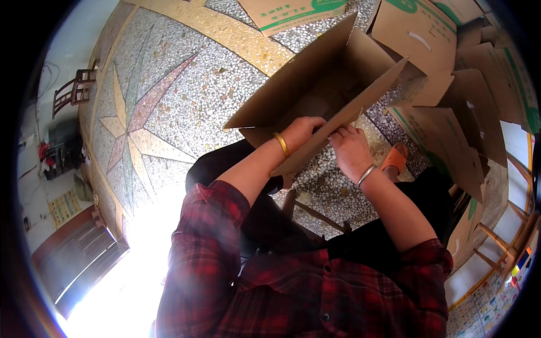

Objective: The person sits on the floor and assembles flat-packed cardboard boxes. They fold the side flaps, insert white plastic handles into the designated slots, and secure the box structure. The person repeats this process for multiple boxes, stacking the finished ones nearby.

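While the cardboard box flap is gripped by left hand & right hand, both clamped on its edge, fold should be kept square.

1. I have one view only: a head-worn fisheye camera, looking steeply down.
2. It sits close above the forearms and the cardboard box.
3. The terrazzo floor curves toward the dark rim.

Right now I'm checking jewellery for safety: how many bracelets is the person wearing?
2: a gold bracelet on the left wrist, a silver bracelet on the right wrist, both beside the cardboard box. Sleeves may hide more.
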A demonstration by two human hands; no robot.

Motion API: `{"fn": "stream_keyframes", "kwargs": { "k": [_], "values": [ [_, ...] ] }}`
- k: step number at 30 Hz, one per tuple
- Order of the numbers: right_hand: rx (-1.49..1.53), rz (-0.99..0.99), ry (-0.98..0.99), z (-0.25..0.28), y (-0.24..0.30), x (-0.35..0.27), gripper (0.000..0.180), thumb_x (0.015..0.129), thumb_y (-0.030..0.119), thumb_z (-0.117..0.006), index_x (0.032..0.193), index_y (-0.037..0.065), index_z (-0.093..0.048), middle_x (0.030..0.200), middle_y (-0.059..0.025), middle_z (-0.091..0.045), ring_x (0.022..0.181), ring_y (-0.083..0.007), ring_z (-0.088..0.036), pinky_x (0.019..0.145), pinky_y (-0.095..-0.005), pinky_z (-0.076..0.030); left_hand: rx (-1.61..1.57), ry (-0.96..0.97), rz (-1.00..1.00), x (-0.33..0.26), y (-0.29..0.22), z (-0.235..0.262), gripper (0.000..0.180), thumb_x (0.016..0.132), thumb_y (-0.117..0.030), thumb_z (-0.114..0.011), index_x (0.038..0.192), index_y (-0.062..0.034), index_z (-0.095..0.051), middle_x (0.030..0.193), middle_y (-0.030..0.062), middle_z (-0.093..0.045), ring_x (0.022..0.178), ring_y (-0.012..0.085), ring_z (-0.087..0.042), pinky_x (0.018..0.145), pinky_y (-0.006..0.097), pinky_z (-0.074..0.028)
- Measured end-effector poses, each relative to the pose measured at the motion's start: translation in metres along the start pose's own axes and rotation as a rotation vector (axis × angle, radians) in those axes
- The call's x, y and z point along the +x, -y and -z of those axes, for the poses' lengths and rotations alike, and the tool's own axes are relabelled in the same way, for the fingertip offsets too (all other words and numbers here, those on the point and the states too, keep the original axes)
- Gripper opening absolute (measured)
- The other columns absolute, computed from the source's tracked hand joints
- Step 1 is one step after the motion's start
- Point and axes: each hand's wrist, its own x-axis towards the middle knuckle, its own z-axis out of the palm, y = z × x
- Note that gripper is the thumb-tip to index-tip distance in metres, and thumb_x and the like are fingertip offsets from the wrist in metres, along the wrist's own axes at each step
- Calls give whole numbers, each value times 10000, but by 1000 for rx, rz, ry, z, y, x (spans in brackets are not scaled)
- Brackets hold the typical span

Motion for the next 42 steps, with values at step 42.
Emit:
{"fn": "stream_keyframes", "kwargs": {
  "k": [42],
  "values": [
    [34, 97, 24, -6, -18, -27, 138, 748, 165, -564, 840, 66, -591, 788, -99, -597, 819, -271, -549, 690, -401, -419, 299, 4, -198, -4, 6, -25, 134, 796, -159, -583, 853, -39, -566, 816, 145, -603, 779, 311, -589, 678, 364, -475]
  ]
}}
